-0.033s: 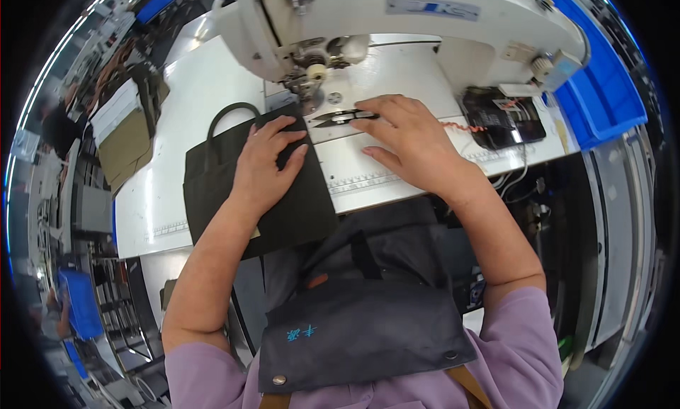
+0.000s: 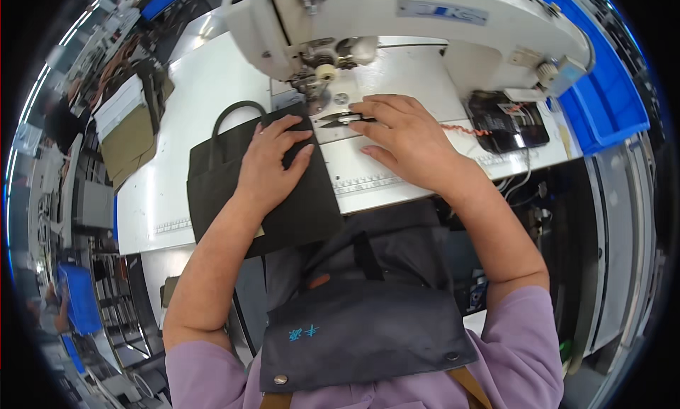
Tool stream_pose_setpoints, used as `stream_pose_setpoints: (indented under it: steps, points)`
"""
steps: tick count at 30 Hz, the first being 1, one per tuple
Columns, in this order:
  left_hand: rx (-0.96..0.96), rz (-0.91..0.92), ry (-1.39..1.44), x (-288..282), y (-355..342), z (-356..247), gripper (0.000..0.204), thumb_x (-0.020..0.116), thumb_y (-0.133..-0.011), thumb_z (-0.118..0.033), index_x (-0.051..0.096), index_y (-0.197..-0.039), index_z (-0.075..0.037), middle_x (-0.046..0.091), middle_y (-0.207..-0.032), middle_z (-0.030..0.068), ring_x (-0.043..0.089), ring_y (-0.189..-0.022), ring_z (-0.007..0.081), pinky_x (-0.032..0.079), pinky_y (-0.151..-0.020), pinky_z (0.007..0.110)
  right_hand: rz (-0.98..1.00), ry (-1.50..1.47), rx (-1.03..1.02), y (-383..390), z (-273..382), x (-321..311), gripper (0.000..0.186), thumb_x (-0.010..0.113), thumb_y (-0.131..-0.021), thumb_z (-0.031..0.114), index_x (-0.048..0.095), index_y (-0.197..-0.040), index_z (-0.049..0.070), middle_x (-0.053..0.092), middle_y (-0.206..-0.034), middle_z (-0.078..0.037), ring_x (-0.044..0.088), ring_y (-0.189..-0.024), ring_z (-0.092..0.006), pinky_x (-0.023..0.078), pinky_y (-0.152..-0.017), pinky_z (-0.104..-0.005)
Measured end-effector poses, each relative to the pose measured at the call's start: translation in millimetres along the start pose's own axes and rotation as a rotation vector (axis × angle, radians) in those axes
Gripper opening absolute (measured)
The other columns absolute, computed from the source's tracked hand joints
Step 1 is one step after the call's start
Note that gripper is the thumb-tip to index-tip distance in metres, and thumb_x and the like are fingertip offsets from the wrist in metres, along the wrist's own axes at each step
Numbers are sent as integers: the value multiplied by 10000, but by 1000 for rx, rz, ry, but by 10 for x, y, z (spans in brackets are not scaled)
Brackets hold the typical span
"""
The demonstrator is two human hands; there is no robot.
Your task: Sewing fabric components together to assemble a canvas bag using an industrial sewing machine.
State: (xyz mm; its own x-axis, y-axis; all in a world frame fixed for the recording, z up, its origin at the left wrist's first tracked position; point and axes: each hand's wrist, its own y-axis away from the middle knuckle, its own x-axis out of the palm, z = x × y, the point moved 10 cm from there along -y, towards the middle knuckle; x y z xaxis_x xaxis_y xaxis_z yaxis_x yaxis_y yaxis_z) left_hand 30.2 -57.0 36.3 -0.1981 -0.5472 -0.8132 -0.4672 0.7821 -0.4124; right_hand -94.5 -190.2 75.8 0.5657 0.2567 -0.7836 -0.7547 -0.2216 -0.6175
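Note:
My left hand (image 2: 273, 164) lies on a dark olive fabric bag piece (image 2: 301, 203) with a looped handle (image 2: 230, 115), fingers spread over its upper right part. The piece hangs over the table's front edge. Beside its right edge, black thread snips (image 2: 333, 120) lie on the white table, blades pointing left. Over their handle end is my right hand (image 2: 407, 136): the index and middle fingertips reach the snips, while the thumb is held apart below. The rest of the handle is hidden under the fingers.
A white sewing machine (image 2: 482, 40) arches over the table, its needle area just beyond the bag piece. At right lie a black device (image 2: 506, 122) with a coiled orange cord and a blue bin (image 2: 602, 108). Stacked olive and white pieces (image 2: 127, 122) sit at far left.
My right fingers have slid slightly left over the snips, covering more of them. The whole view has shifted a little. My left hand stays on the bag piece.

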Motion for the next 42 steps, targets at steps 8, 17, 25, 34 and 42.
stream_pose_setpoints:
  steps: [8, 17, 25, 34, 42]
  points:
    - [-25, 35, -8, -23, -44, 49, 247, 721, -921, -203, 729, -1135, -81, 640, -1346, 109, 595, -1275, 333, 359, -1172, 570, 146, 379, 125, -230, -599, 153, 286, 737, -835, 200, 728, -1087, 66, 728, -1081, -55, 677, -1011, -233, 492, -903, -424]
    - [16, 32, 5, -2, -266, 188, 259, 740, -887, -189, 744, -1125, -87, 657, -1317, 107, 613, -1244, 321, 408, -1152, 535, 111, -20, -48, -568, -31, 585, 216, 741, -826, 167, 743, -1025, 81, 659, -898, -59, 683, -856, -265, 541, -721, -401]
    - [33, 29, -3, -3, -314, 251, 271, 751, -880, -195, 747, -1133, -98, 657, -1330, 92, 626, -1236, 314, 394, -1161, 560, 67, -43, 12, -565, -92, 619, 116, 711, -838, 150, 761, -910, 74, 657, -859, -53, 673, -770, -260, 549, -663, -412]
    - [58, 6, 5, -2, -447, 337, 260, 765, -866, -184, 759, -1100, -71, 683, -1269, 117, 660, -1173, 322, 430, -1133, 521, 114, -5, 91, -609, -182, 697, 192, 722, -864, 190, 769, -1015, 82, 697, -841, -55, 678, -747, -267, 541, -648, -413]
    - [92, -33, 4, -7, -528, 381, 278, 788, -843, -177, 766, -1094, -58, 694, -1207, 160, 671, -1117, 336, 551, -965, 399, 122, -8, 113, -597, -258, 732, 207, 729, -867, 206, 771, -1040, 100, 674, -810, -79, 678, -714, -284, 540, -632, -424]
